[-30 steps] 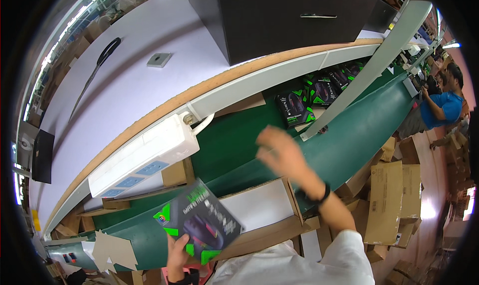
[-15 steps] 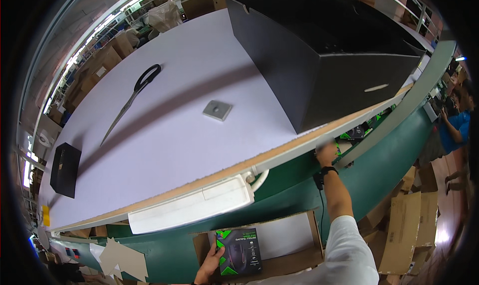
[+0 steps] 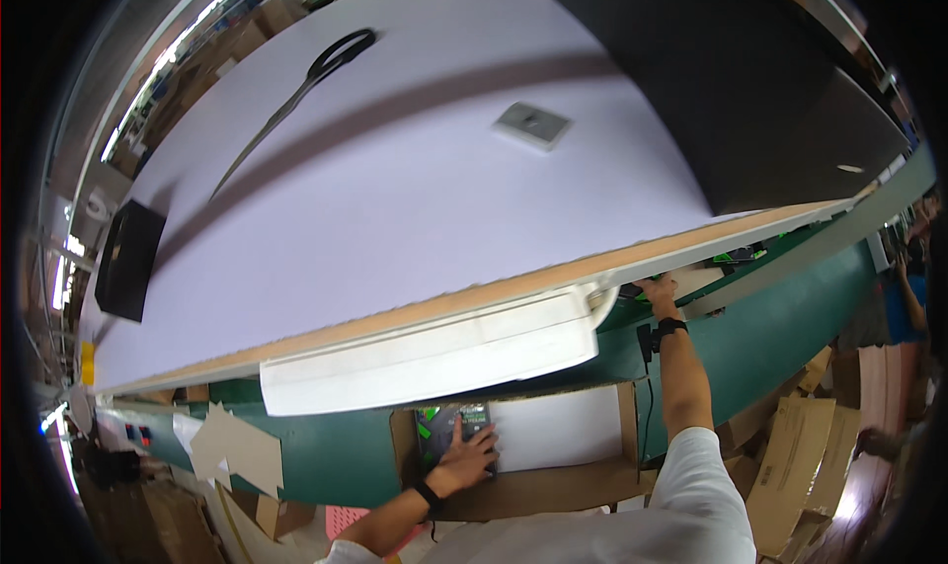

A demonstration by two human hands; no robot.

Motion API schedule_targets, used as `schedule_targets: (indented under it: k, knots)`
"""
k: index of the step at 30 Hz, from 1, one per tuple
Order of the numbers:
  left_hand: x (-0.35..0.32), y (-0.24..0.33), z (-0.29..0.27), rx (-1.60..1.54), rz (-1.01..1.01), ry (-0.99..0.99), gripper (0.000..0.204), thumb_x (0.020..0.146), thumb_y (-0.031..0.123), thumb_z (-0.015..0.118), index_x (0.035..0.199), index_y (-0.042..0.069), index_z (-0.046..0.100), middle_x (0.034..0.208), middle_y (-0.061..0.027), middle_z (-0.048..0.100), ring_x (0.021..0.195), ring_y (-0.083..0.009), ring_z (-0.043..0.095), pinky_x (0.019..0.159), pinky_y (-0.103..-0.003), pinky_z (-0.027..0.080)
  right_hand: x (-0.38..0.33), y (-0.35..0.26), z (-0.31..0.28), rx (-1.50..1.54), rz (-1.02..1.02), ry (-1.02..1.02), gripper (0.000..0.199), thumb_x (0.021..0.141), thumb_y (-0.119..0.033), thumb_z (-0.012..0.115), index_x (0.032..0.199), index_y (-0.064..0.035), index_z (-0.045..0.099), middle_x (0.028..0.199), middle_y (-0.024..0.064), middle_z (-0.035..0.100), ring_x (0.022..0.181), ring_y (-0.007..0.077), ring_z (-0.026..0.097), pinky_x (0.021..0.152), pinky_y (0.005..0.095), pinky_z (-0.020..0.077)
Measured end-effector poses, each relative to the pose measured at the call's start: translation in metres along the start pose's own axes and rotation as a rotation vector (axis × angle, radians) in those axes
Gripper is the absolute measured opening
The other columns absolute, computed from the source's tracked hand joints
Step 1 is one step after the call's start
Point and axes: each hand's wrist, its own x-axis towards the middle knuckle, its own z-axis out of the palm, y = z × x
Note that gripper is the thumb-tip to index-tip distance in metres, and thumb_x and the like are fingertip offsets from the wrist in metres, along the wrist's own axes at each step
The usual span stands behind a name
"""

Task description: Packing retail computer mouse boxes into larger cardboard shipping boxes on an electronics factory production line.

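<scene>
My left hand rests with fingers spread on a black and green computer-mouse box, which lies at the left end inside an open brown carton. A white inner surface shows beside the box. My right hand reaches under the shelf edge, next to dark boxes with green marks. Its fingers are small and partly hidden, so their grip is unclear. A black band circles each wrist, and a dark cable hangs by the right one.
Above is a white-topped shelf with scissors, a small grey block, a small black box and a large black bin. A white fixture hangs under its front edge. Flattened cartons stand at right.
My left hand has gone from holding the mouse box upright by its edge to lying spread on it, down in the carton. My right hand stays under the shelf edge. The view has shifted.
</scene>
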Motion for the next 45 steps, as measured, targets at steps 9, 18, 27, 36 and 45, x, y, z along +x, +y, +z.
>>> schedule_targets:
  k: [9,18,27,36,45]
  knots:
    - [-0.036,-0.005,-0.014,-0.08,-0.41,0.017,0.044,0.089,0.036,0.057,0.124,0.01,0.06,0.137,-0.0082,0.051,0.141,-0.0205,0.029,0.11,-0.069,0.005,-0.058,-0.014,-0.051,0.575,-0.604,-0.011,0.073,0.075,-0.024,0.083,0.131,-0.0035,0.04,0.116,0.013,0.053,0.098,0.0198,0.054,0.084,0.0307,0.0453]
    - [-0.119,0.026,-0.07,-0.253,-1.041,0.885,0.086,0.075,0.023,0.077,0.145,0.003,0.03,0.14,-0.0277,0.036,0.129,-0.042,0.037,0.11,-0.052,0.026,-0.272,-0.007,-0.206,0.507,-0.335,-0.914,0.061,0.089,-0.027,0.068,0.139,-0.0014,0.045,0.125,0.0092,0.057,0.109,0.0148,0.055,0.096,0.0307,0.0436]
    - [-0.135,0.025,-0.011,-0.843,-1.074,0.779,0.076,0.084,-0.001,0.048,0.151,0.015,0.018,0.097,-0.0347,0.061,0.083,-0.0512,0.06,0.075,-0.054,0.048,-0.287,0.005,-0.03,-0.019,-0.301,-1.067,0.061,0.094,-0.021,0.06,0.143,-0.0006,0.03,0.135,0.0161,0.049,0.121,0.0246,0.049,0.103,0.0355,0.0395]
    - [-0.141,0.029,-0.008,-0.847,-1.017,0.906,0.07,0.082,-0.005,0.042,0.149,0.011,0.028,0.109,-0.0324,0.06,0.1,-0.0478,0.059,0.085,-0.048,0.048,-0.321,-0.028,0.009,-0.788,-0.262,-1.409,0.091,0.093,-0.049,0.052,0.146,0.01,0.007,0.148,0.0298,0.03,0.133,0.0326,0.041,0.1,0.0393,0.0465]
    - [-0.143,0.02,-0.025,-0.802,-0.983,0.767,0.068,0.082,-0.008,0.043,0.147,0.004,0.029,0.124,-0.0298,0.056,0.115,-0.0447,0.054,0.097,-0.041,0.044,-0.227,-0.122,-0.117,0.081,-0.522,-1.788,0.06,0.097,-0.039,0.052,0.143,-0.0023,0.038,0.13,0.018,0.056,0.115,0.0239,0.058,0.097,0.0347,0.0494]
